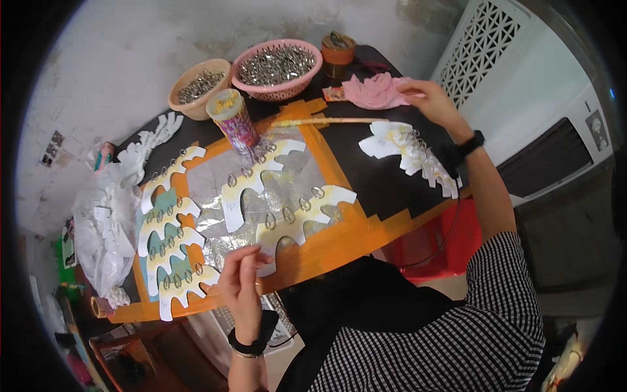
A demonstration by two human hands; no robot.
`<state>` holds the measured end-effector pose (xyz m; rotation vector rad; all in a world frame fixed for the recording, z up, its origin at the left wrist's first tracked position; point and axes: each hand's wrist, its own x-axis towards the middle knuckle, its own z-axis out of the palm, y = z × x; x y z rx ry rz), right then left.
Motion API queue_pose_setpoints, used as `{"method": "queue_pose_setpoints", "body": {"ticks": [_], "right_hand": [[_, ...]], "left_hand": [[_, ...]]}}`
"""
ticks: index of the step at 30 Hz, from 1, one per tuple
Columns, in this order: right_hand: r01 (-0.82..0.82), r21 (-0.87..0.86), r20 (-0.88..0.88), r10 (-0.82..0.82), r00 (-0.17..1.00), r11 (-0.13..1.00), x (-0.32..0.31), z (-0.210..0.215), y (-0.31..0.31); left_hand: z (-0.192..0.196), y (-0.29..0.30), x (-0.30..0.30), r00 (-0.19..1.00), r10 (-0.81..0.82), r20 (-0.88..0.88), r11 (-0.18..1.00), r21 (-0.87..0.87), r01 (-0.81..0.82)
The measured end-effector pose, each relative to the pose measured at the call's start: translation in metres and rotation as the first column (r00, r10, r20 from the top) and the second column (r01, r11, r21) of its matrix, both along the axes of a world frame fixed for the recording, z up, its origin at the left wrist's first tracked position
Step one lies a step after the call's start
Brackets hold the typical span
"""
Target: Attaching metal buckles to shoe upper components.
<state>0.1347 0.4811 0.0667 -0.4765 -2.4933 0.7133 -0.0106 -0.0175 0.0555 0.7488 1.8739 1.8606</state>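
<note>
At the far right of the table, my right hand has its fingertips closed on the edge of a crumpled pink cloth. My left hand hovers by the near edge, fingers loosely bent and apart, with nothing visible in them. Just beyond it lies a white scalloped card strip with yellowish smears and metal rings along it. A similar strip sits further back. Behind them stands a patterned cup with yellow paste at its rim. A yellow-smeared stick lies to its right.
Two baskets, one pink and one tan, hold many metal pieces. A brown pot stands behind the cloth. Several ringed strips lie at left beside a clear plastic bag. At right is a stack of ringed strips; a red stool is below.
</note>
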Motion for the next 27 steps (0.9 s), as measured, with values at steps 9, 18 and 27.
{"method": "queue_pose_setpoints", "body": {"ticks": [9, 18, 27], "right_hand": [[-0.139, 0.543, 0.055, 0.130, 0.990, 0.829, -0.084, -0.019, 0.038], [-0.203, -0.662, -0.169, 0.120, 0.978, 0.721, -0.052, 0.016, 0.031], [-0.480, -0.671, -0.223, 0.463, 0.858, 0.566, -0.031, 0.000, 0.035]], "left_hand": [[0.043, 0.186, 0.013, 0.885, -0.426, 0.191, 0.900, -0.017, 0.436], [0.009, 0.315, 0.003, 0.783, -0.484, 0.391, 0.846, -0.018, 0.532], [-0.023, 0.357, -0.017, 0.549, -0.538, 0.640, 0.780, 0.132, 0.611]]}}
